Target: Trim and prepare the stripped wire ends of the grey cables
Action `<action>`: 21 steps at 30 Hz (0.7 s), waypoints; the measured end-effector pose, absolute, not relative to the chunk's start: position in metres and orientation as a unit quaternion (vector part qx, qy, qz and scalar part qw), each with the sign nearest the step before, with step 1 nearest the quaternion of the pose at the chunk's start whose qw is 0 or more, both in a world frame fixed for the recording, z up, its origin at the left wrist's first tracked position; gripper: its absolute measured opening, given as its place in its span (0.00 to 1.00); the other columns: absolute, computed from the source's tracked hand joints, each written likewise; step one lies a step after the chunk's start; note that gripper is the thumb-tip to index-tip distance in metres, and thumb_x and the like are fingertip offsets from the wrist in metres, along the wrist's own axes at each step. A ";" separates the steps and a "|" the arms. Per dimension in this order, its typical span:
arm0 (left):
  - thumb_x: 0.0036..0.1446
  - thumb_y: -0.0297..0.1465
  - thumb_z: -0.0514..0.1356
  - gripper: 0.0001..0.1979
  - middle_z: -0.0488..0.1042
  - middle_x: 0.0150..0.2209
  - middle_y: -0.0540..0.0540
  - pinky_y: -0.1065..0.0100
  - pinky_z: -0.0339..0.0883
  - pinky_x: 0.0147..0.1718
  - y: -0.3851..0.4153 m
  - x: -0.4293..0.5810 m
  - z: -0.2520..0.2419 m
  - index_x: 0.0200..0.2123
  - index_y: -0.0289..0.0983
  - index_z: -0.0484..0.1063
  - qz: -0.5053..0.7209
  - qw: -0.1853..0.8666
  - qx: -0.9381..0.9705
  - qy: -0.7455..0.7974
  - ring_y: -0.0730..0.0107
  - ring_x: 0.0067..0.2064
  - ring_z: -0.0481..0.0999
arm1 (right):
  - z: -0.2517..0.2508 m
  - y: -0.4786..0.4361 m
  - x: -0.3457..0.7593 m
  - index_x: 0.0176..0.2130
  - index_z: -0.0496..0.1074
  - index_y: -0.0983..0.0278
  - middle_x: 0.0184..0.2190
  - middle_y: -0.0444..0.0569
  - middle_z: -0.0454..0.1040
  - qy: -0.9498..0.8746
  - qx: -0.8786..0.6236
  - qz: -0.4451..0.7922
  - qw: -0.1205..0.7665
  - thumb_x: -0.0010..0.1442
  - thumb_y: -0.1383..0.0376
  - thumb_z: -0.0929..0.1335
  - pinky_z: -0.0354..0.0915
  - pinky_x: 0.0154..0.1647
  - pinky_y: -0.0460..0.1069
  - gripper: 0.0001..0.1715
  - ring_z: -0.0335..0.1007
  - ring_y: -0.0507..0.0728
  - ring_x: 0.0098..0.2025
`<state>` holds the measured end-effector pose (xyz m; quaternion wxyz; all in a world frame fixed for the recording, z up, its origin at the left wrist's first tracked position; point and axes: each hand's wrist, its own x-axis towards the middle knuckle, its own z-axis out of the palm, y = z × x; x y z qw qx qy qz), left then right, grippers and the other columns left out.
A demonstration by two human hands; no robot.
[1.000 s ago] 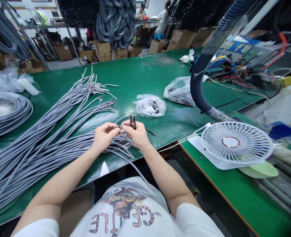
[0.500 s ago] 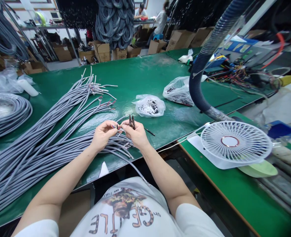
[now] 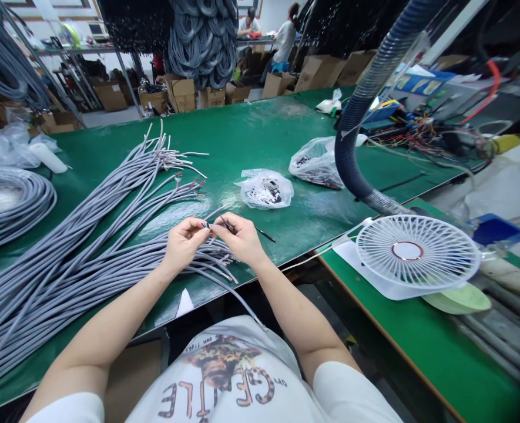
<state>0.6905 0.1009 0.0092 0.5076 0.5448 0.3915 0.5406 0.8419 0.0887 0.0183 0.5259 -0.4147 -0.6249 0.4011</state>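
Beside the cut ends of several grey cables (image 3: 123, 267), my left hand (image 3: 184, 242) is closed in a pinch. Thin coloured wires (image 3: 205, 225) show at its fingertips, with a small dark piece among them. My right hand (image 3: 242, 239), touching or nearly touching the left, is closed around a small dark tool with two pointed tips (image 3: 228, 224), perhaps snips; the fingers cover most of it. A thin black rod-like tool (image 3: 265, 234) lies on the green table just past the right hand.
Clear bags of small parts (image 3: 266, 189) (image 3: 316, 163) lie beyond my hands. A coiled grey cable (image 3: 17, 205) is at the left. On the right stand a white fan (image 3: 418, 252) and a dark flexible hose (image 3: 352, 135). Two people sit in the background.
The dark tool in my right hand has tipped down from pointing upward to lying low across the fingers. My left hand stays at the wires.
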 end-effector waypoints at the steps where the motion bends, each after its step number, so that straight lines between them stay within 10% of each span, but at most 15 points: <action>1: 0.44 0.36 0.67 0.13 0.72 0.25 0.50 0.73 0.68 0.26 0.101 0.691 0.009 0.27 0.34 0.70 0.543 0.505 0.544 0.392 0.77 0.24 0.70 | 0.017 0.090 0.841 0.28 0.68 0.65 0.23 0.41 0.66 -0.621 -0.417 0.404 0.527 0.57 0.58 0.67 0.56 0.27 0.45 0.12 0.57 0.48 0.25; 21: 0.51 0.38 0.63 0.13 0.72 0.32 0.44 0.65 0.67 0.37 0.114 0.673 0.011 0.21 0.35 0.73 0.476 0.481 0.669 0.306 0.69 0.34 0.71 | 0.004 0.097 0.835 0.28 0.67 0.64 0.18 0.38 0.57 -0.567 -0.391 0.479 0.544 0.55 0.56 0.68 0.50 0.21 0.44 0.14 0.50 0.47 0.20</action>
